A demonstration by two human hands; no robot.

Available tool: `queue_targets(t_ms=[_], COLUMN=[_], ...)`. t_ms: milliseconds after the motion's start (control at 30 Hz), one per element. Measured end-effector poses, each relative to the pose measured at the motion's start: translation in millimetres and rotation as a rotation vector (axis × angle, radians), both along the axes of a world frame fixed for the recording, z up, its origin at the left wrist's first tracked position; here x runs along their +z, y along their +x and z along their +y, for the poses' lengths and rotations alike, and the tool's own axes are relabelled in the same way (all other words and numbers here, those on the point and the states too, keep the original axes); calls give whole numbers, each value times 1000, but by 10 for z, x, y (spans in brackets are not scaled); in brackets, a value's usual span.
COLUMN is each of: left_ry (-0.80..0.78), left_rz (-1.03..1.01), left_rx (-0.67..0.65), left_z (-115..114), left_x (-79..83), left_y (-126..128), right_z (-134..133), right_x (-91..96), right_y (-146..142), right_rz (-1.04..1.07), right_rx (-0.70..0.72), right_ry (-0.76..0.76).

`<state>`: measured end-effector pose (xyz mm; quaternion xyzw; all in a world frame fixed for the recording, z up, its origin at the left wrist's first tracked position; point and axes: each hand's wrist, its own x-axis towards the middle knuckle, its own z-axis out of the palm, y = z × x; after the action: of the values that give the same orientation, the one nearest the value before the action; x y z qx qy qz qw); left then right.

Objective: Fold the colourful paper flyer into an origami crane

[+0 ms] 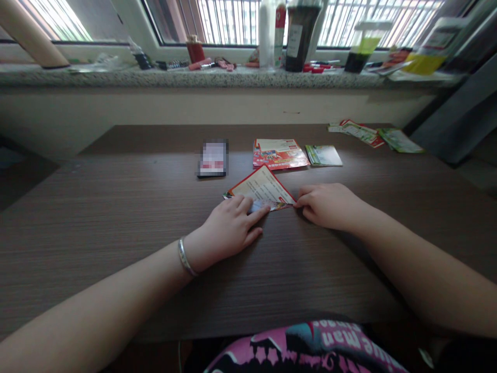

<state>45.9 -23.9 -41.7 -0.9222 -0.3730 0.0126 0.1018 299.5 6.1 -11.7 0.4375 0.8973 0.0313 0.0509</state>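
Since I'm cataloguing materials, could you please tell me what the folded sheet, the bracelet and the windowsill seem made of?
Folded sheet: probably thin printed paper, since its edge folds over; gloss unclear.
Bracelet: likely polished metal, from its silvery sheen.
Windowsill: perhaps smooth granite, judging by its speckles.

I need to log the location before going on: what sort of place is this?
Probably a room in a home, though it could be a small workroom: a wood-grain table stands below a stone windowsill lined with bottles, and railings show outside.
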Motion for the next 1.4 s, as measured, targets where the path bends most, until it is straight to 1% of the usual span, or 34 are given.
queue_targets(t_ms=[267, 500, 700, 767, 833, 900, 933, 1033, 1100, 1267, 1400], left_ry=[-18, 4, 18, 20, 20, 16, 14, 17, 23, 26, 20], left_rz=[-12, -13, -28, -27, -25, -19, -17, -15, -22, -30, -31], left_rx=[7, 3, -7, -8, -6, -9, -10, -8, -8, -21, -8], left_z=[-4, 3, 11, 14, 18, 22, 23, 25, 26, 28, 31], left_x=[-10, -34, -67, -62, -52, -42, -40, -38, -38, -27, -11], left_y=[-11, -22, -30, -29, -28, -27, -27, -28, -28, -20, -4], right_z=[6, 16, 124, 158, 170, 159, 147, 107, 88, 77, 66], right_x=[9, 41, -11, -59, -116, -169, -191, -240, -259, -279, -274], right_y=[38, 67, 144, 156, 150, 125, 107, 48, 15, -17, -31], right_rz=[10, -24, 66, 109, 201, 300, 325, 348, 336, 292, 209], right_rx=[-16, -34, -41, -73, -108, -56, -4, 177, 253, 286, 320], right_ry=[-28, -70, -106, -68, -8, 25, 35, 38, 38, 49, 85])
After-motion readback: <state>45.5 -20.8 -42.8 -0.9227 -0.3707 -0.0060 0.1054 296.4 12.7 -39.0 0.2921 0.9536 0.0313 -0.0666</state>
